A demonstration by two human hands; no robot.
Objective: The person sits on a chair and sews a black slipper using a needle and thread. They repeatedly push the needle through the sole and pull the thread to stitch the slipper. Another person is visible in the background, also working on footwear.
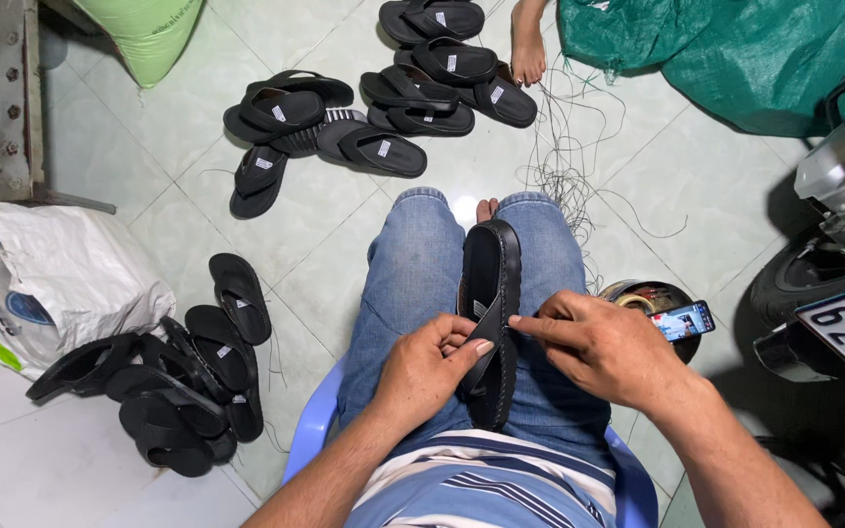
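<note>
The near end of the black sandal [489,323] on the lap is partly covered by the left hand [429,369] and the fingertips of the right hand [603,349], so the exact grip on its strap cannot be made out. A bare foot [527,44] of another person is cut off by the top edge. The green sack [745,49] and the motorbike [833,264] run out of view at the right. The phone [684,321] screen is too small to read. The blue chair [310,430] is mostly hidden beneath the person's legs.
</note>
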